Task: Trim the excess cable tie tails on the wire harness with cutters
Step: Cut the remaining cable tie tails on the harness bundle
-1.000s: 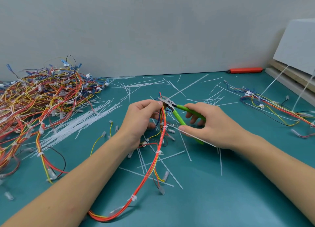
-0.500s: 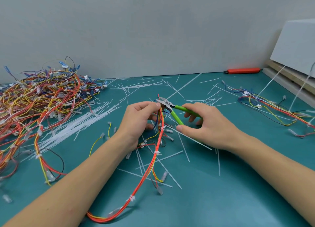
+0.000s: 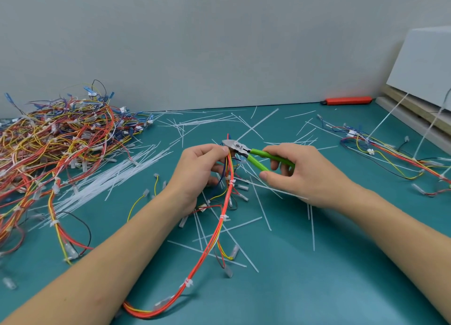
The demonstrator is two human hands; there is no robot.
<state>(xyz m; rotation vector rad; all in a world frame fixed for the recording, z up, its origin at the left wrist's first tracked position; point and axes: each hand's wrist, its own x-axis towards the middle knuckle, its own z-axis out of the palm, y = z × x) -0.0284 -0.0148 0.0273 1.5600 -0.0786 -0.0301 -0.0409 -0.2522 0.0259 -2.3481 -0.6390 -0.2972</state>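
- Pinching the wire harness (image 3: 220, 229) near its top, the left hand (image 3: 199, 171) has fingers curled round the bundle; from the grip the wires loop down onto the teal table (image 3: 317, 288).
- Just right of that pinch, the cutters (image 3: 240, 150) meet the bundle, head touching the fingertips; keeping the blades flush against the tie head and clear of skin and wire looks essential.
- Further right, the right hand (image 3: 297, 173) grasps the green handles; a steady squeeze should clip cleanly.
- Whether the jaws are closed, I cannot tell.

head cam | worn, faces forward-down | close over hands (image 3: 244, 176) | teal table (image 3: 317, 276) to back wall (image 3: 219, 44)
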